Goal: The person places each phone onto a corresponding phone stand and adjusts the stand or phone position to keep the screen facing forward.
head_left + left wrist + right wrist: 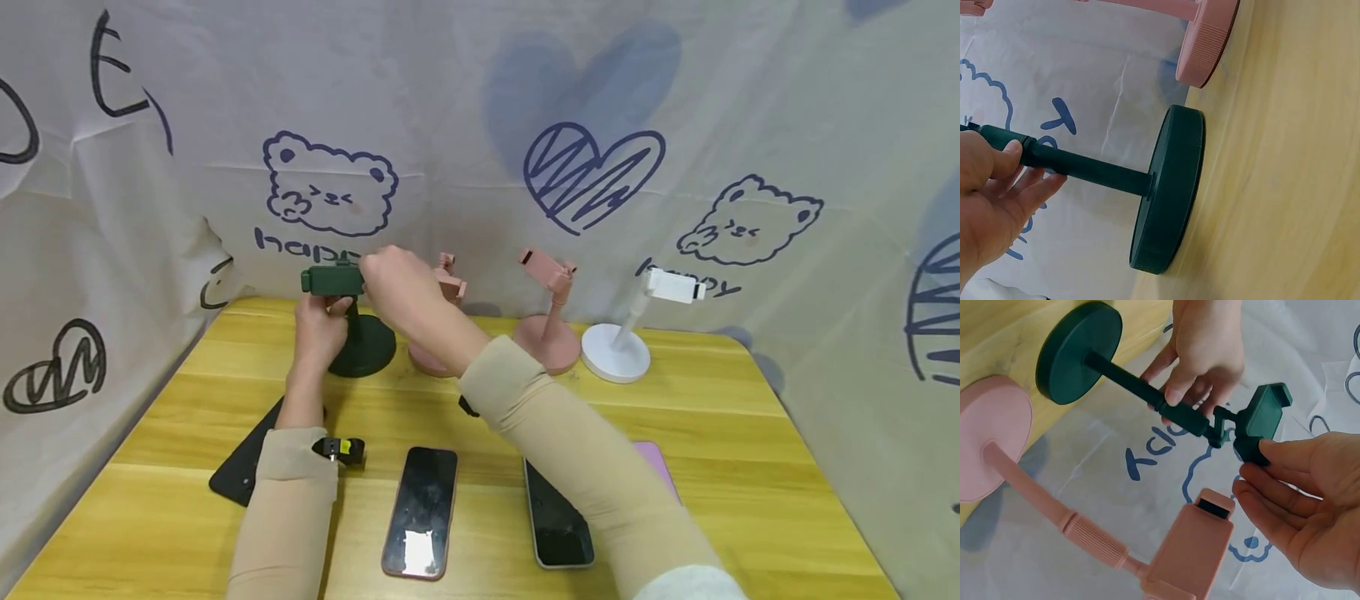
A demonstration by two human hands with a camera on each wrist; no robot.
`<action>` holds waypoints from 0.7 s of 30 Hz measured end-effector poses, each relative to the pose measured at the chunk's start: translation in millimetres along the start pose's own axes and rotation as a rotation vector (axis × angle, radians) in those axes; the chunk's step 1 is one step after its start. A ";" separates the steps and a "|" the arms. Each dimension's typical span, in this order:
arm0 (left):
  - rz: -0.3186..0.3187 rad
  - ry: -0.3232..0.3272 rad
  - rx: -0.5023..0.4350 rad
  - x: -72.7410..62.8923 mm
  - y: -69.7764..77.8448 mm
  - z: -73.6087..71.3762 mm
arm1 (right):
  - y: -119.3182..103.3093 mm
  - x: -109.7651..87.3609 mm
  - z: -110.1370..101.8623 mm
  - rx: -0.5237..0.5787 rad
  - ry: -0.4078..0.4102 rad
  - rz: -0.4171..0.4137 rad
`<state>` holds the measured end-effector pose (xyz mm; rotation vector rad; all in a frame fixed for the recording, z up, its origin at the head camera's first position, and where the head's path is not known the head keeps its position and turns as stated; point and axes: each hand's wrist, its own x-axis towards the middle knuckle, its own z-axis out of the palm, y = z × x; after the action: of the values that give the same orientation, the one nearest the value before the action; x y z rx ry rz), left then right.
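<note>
The green stand is upright at the back left of the surface, between both hands. The left grip has thumb and fingers curled round the upper post, well above the base. The right grip pinches the near end of the holder at the stand's top between thumb and fingers, so the tilting joint lies between the two grips. A pink stand is just beside the green one; another pink stand and a white stand are farther right. A phone lies nearer the person.
</note>
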<state>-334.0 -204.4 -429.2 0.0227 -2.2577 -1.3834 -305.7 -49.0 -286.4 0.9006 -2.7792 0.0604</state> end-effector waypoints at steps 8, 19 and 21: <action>-0.018 -0.116 -0.036 0.4 -1.0 -4.4 | -4.0 -18.3 18.1 0.048 0.153 -0.043; 0.015 -0.119 0.021 -0.5 -2.5 -3.0 | -3.6 -12.1 38.5 0.096 0.215 -0.103; 0.028 -0.117 0.030 0.2 -2.8 -2.9 | -2.2 -9.8 39.6 0.091 0.213 -0.125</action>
<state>-333.6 -208.2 -430.4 -0.0813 -2.3650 -1.3682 -304.5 -49.3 -327.2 1.0237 -2.5362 0.2489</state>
